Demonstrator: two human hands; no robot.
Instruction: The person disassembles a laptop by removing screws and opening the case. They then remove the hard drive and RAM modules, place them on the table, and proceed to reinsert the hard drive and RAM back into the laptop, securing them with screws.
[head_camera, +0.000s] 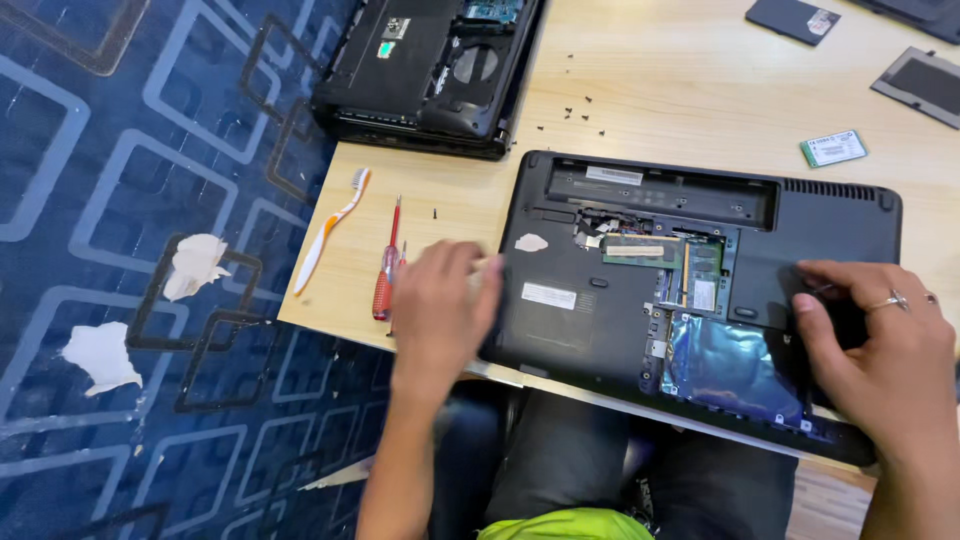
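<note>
Left hand (440, 305) is curled on the near left corner of the upturned black laptop (560, 320), at the table's (690, 90) front edge; what it grips cannot be told. Right hand (885, 345) is laid flat on the right side, likely so it is kept from sliding. In the open bay (690, 290), green memory cards (640, 250) and a blue-wrapped drive (730, 365) are seen. A red screwdriver (385, 275) is left near.

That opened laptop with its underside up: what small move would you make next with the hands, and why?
Probably lift the blue-wrapped hard drive out of its bay. The laptop lies bottom up with covers off, the left hand steadies its left edge and the right hand rests by the drive; the red screwdriver lies unused.
</note>
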